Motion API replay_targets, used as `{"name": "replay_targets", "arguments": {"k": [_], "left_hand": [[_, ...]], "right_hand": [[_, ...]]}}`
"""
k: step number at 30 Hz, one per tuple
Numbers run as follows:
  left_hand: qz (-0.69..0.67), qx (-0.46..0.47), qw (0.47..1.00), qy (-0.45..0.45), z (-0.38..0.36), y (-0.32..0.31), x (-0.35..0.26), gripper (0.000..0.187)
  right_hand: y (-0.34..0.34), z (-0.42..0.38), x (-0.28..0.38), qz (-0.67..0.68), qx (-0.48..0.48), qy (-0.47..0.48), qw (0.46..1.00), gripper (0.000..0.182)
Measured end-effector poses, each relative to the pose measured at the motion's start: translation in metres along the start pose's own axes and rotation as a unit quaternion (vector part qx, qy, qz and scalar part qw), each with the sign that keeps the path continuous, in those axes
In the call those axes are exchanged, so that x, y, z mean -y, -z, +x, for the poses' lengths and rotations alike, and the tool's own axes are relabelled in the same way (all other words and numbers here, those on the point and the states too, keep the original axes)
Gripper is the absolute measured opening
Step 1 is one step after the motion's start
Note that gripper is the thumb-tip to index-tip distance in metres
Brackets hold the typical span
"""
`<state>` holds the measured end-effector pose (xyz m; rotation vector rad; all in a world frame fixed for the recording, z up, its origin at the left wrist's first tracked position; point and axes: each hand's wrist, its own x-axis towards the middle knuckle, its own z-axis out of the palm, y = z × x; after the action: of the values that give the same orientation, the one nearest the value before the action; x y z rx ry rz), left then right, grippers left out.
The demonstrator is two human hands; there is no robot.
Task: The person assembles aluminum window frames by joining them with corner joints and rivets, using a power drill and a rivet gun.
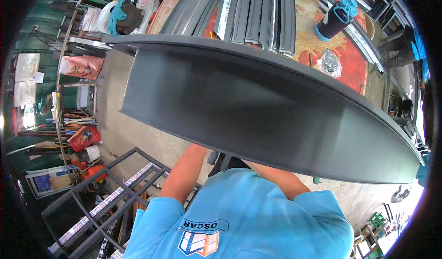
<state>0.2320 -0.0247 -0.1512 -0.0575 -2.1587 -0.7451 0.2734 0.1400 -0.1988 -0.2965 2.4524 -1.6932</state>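
A long, dark grey metal panel (pixel 258 116) with a folded top edge fills the middle of the view, running from upper left to lower right. My left forearm (pixel 184 171) and my right forearm (pixel 276 178) reach up from my blue shirt (pixel 244 217) and vanish behind the panel's lower edge. Both hands are hidden by the panel, so their grip cannot be seen.
Beyond the panel is a bench with a red patterned cloth (pixel 350 61), a bundle of grey profiles (pixel 258 10) and a dark cylinder with a blue cap (pixel 338 19). A black metal frame (pixel 115 194) lies on the concrete floor at lower left. Bags and clutter (pixel 124 12) line the left side.
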Motion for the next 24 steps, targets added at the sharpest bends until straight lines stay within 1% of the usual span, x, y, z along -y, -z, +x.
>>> {"name": "replay_targets", "arguments": {"k": [4,5,6,8,9,10,11,12,13,14,16,17,18,20,21,22,24], "left_hand": [[0.001,0.001,1.0,-0.006,0.01,-0.015,0.01,0.05],[-0.001,0.003,1.0,-0.008,0.012,-0.015,0.013,0.05],[-0.003,0.005,1.0,-0.009,0.011,-0.02,0.015,0.05],[-0.008,0.006,1.0,-0.014,0.016,-0.033,0.017,0.05],[-0.009,0.005,1.0,-0.016,0.022,-0.039,0.016,0.05],[-0.011,0.007,1.0,-0.016,0.023,-0.043,0.017,0.05],[-0.014,0.008,1.0,-0.017,0.025,-0.047,0.017,0.05],[-0.017,0.007,1.0,-0.019,0.013,-0.015,0.021,0.05],[-0.017,0.005,1.0,-0.022,0.026,-0.054,0.026,0.05],[-0.015,0.004,1.0,-0.025,0.014,-0.014,0.022,0.05],[-0.014,0.008,0.999,-0.031,0.013,-0.012,0.021,0.05],[-0.015,0.007,0.999,-0.034,0.013,-0.01,0.02,0.049],[-0.017,0.006,0.999,-0.036,0.014,-0.014,0.02,0.049],[-0.021,0.004,0.999,-0.038,0.015,-0.019,0.019,0.049],[-0.022,0.004,0.999,-0.04,0.018,-0.023,0.02,0.049],[-0.022,0.004,0.999,-0.041,0.02,-0.022,0.021,0.049],[-0.021,0.004,0.999,-0.044,0.025,-0.035,0.023,0.049]], "right_hand": [[0.007,0.016,0.035,0.046,-0.029,0.014,0.998,0.047],[0.015,0.016,0.042,0.108,0.008,-0.054,0.993,0.041],[0.035,0.021,0.064,0.168,0.046,-0.123,0.977,0.036],[0.072,0.036,0.1,0.284,0.118,-0.249,0.918,0.027],[0.082,0.043,0.104,0.338,0.154,-0.308,0.876,0.023],[0.086,0.046,0.096,0.339,0.151,-0.31,0.875,0.023],[0.092,0.049,0.084,0.348,0.225,-0.346,0.842,0.025],[0.1,0.054,0.074,0.353,0.297,-0.376,0.803,0.03],[0.114,0.059,0.081,0.357,0.339,-0.39,0.778,0.038],[0.125,0.063,0.08,0.358,0.34,-0.388,0.778,0.038],[0.142,0.065,0.083,0.5,0.349,-0.384,0.693,0.04],[0.149,0.071,0.091,0.504,0.352,-0.382,0.69,0.045],[0.147,0.071,0.089,0.504,0.35,-0.381,0.692,0.045],[0.131,0.069,0.083,0.521,0.398,-0.425,0.624,0.041],[0.125,0.071,0.083,0.494,0.392,-0.442,0.638,0.036],[0.127,0.071,0.082,0.494,0.391,-0.442,0.638,0.036],[0.131,0.076,0.081,0.493,0.422,-0.437,0.623,0.031]]}}
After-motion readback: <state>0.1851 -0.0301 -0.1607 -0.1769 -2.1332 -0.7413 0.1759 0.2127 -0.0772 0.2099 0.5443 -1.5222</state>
